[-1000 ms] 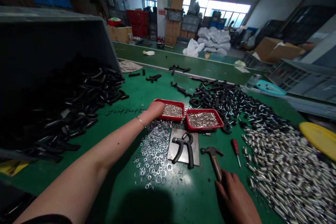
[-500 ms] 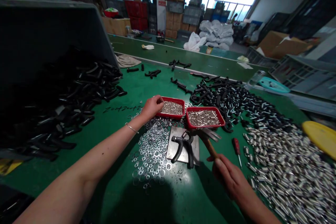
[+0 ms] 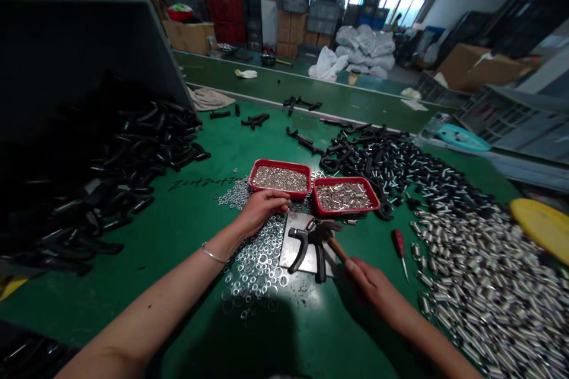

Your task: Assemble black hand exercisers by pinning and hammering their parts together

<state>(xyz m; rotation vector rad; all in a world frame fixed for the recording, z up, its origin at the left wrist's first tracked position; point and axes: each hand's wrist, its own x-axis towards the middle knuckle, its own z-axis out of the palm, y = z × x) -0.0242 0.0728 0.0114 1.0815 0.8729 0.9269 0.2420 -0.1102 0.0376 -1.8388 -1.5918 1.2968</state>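
Observation:
My left hand (image 3: 265, 208) is closed in a pinch just below the left red tray (image 3: 281, 177) of tiny metal parts; what its fingertips hold is too small to name. My right hand (image 3: 371, 285) grips the wooden handle of a hammer (image 3: 338, 250), its head over the black part. That black two-legged part (image 3: 320, 257) lies on a metal plate (image 3: 293, 256), a small silver cylinder at its top. Loose washers (image 3: 262, 259) spread left of the plate, partly under my left wrist. A second red tray (image 3: 377, 204) with small pins stands to the right.
Black curved parts (image 3: 146, 145) spill from a large grey bin (image 3: 166, 41) at the left. A red screwdriver (image 3: 399, 243) lies right of the plate, beside a heap of silver cylinders (image 3: 484, 284). Behind are black parts with pins (image 3: 400, 160) and a yellow lid (image 3: 542, 228).
My left hand has moved from the left tray's edge down and right, toward the plate. The hammer head has shifted left over the black part, and my right hand has moved slightly left.

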